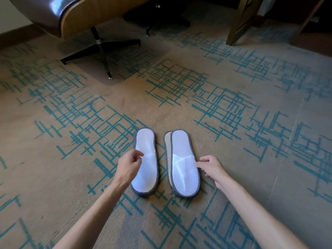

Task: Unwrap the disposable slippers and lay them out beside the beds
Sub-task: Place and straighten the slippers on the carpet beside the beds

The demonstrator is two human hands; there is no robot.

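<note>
Two white slippers laid flat on a patterned carpet, both hands beside them

Tan carpet (224, 72) with teal line pattern; a brown lounge chair (59, 17) on a dark metal star base stands at far left, wooden furniture legs (237, 24) at far right. Left slipper (145, 159) and right slipper (185, 162) lie side by side, apart, toes toward the camera. Left hand (128, 167) sits over the left slipper's outer edge, fingers loosely curled, gripping nothing. Right hand (212, 168) is just beside the right slipper, fingertips at its edge; contact cannot be confirmed
</note>
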